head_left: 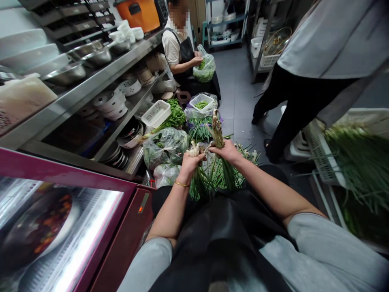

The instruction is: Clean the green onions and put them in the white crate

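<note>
My left hand [189, 165] is closed around a bunch of green onions [193, 149], white root ends up and green leaves hanging below. Close beside it, my right hand [229, 151] grips a second green onion bunch [217, 132], whose upright stalk ends look brownish and dirty. The fingertips of both hands nearly meet between the bunches; the exact contact is too small to tell. Beneath them lies a heap of loose green leaves and stalks [243, 162], partly hidden by my hands. My dark apron [219, 227] covers my lap.
Bagged greens [165, 148], a white basket [157, 114] and leafy herbs [176, 114] lie ahead. A seated co-worker [179, 52] holds a bag of greens [205, 69]. Another person [304, 81] stands right, near a crate of green onions [358, 158]. Steel shelving [121, 61] and a lit cabinet [121, 202] flank my left.
</note>
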Available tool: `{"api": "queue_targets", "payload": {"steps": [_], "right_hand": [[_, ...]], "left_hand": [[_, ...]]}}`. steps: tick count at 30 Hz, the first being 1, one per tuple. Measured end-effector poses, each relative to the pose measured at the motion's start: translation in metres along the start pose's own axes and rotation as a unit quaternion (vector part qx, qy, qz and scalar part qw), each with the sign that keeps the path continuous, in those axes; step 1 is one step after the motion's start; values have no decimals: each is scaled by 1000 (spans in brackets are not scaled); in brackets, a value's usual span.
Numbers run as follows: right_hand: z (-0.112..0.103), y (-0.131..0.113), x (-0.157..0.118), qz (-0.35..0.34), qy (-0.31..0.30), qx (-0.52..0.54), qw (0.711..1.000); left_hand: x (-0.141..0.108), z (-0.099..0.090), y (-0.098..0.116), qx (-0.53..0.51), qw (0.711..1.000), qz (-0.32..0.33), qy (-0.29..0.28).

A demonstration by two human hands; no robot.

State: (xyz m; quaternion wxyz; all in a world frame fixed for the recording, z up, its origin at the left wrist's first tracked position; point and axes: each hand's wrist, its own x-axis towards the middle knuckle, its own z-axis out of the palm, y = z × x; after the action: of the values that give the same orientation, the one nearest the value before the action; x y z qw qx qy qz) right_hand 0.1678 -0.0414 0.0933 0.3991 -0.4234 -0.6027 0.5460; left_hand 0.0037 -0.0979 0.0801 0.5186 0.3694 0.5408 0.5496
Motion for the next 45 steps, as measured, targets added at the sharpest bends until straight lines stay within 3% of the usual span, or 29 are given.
{"api": "queue_targets", "payload": {"steps": [7,14,18,22,26,29,32,34,36,39,42,45], "right_hand": [[2,3,-1,-62,-4,-67,996],[-8,4,-1,-14,-93,-16,995],[-3,2,-1,-61,-44,-108,991],[4,7,-2,-136,-4,-293,946],[9,11,-6,-142,-18,-404,904],[7,8,-8,-123,-15,-356,926],[-5,2,-5,-88,-50,-202,974],[-18,3,2,-60,-83,-124,987],[-31,9,13,-25,-79,-110,991],[-43,25,31,29,-16,-176,984],[-36,38,37,30,4,-189,982],[-12,38,30,17,-61,-115,991]], "left_hand": [[-2,-3,1,-43,994,-36,-91],[-2,-3,3,-60,991,-55,-109],[-3,0,3,-41,992,-57,-108],[-2,2,-3,-24,995,-39,-87],[2,2,-11,38,998,-7,-54],[5,1,-13,64,997,0,-32],[7,0,-14,44,999,-4,-16],[10,-3,-15,29,1000,-6,-6],[12,-9,-15,17,1000,-11,3],[14,-19,-15,6,1000,-27,9],[15,-24,-13,4,999,-33,-6],[16,-18,-10,-2,1000,-22,-15]]}}
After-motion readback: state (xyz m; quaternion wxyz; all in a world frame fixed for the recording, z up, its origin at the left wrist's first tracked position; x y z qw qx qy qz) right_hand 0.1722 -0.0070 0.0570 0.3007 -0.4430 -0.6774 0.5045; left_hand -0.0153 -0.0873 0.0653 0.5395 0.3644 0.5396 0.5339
